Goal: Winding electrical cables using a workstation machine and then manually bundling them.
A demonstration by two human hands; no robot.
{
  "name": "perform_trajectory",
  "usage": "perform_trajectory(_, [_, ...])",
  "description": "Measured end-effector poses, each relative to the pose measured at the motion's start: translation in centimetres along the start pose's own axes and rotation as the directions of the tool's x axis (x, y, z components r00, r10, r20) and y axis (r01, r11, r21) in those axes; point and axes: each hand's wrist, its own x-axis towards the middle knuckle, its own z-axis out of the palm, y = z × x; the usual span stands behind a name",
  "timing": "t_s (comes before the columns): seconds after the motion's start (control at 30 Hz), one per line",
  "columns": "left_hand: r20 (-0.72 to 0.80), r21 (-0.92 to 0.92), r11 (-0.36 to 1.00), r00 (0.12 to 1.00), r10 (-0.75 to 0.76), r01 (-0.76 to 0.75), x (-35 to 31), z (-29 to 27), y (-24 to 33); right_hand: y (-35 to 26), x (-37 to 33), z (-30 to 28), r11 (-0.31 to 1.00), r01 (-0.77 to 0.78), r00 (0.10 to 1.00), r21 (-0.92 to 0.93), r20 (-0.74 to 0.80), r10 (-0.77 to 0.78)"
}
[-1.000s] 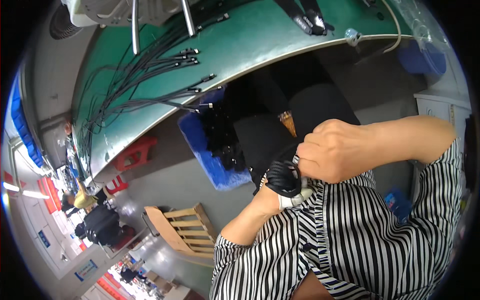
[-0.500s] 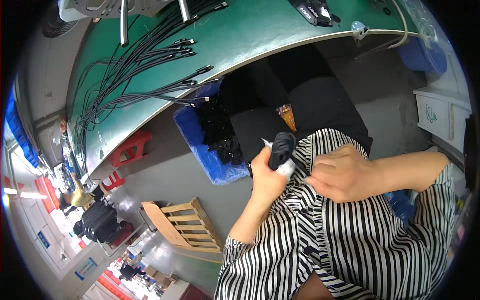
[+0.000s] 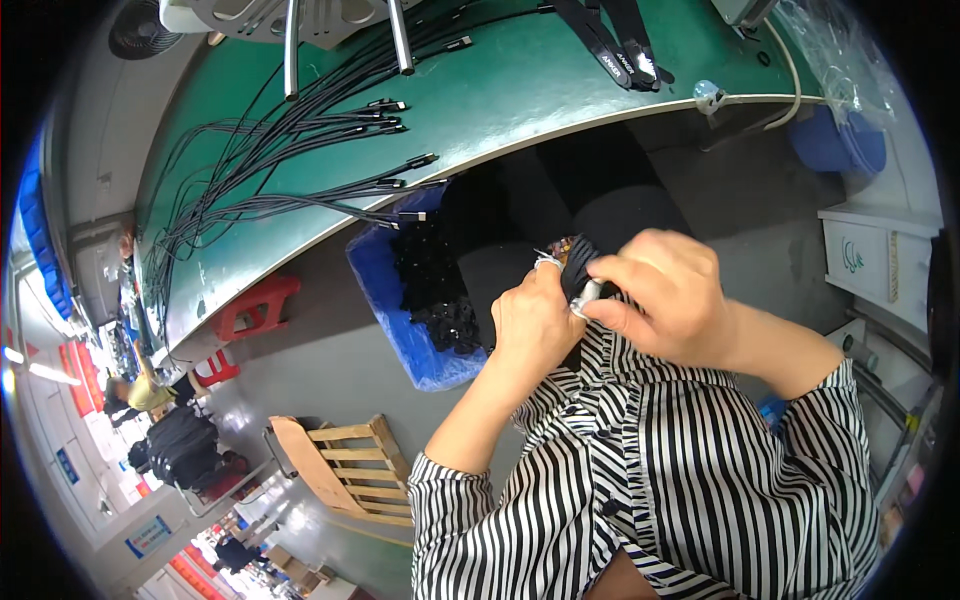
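Note:
A small bundle of coiled black cable (image 3: 577, 263) is held in front of my lap. My left hand (image 3: 532, 318) is closed around it from the left, with white wrapping on its thumb and fingertip. My right hand (image 3: 672, 298) pinches at the near end of the bundle, thumb and forefinger together beside the white-wrapped thumb. Part of the bundle is hidden behind the fingers. Several long black cables (image 3: 260, 140) with metal plugs lie spread across the green table (image 3: 520, 80) at the left.
Left of my legs, a blue plastic-lined bin (image 3: 400, 335) holds black pieces. Black straps (image 3: 615, 50) lie near the table's far edge. A wooden pallet (image 3: 365, 470) and red stool (image 3: 258, 310) stand on the floor. At right are a blue bucket (image 3: 835, 140) and white box (image 3: 870, 255).
My right hand has moved up and left from beside my chest onto the cable bundle. My left hand has turned, its back now showing. The view has shifted slightly.

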Motion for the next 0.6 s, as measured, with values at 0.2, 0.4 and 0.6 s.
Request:
perform_trajectory(0.2, [0.054,-0.047,0.997,0.996,-0.065,0.068,0.2,-0.4,1.9,3.2,0.7,0.9,0.962,0.121,0.962,0.243,0.212,-0.174])
perform_trajectory(0.4, [-0.391,0.141,0.974,0.894,0.22,-0.178,0.4,0.8,1.0,2.1,0.3,1.8,0.649,-0.422,0.9,0.633,0.376,0.219])
perform_trajectory(0.6, [-0.452,0.29,0.914,0.801,0.392,-0.284,0.6,0.6,-0.2,0.3,0.3,2.5,0.255,-0.66,0.696,0.707,0.448,0.561])
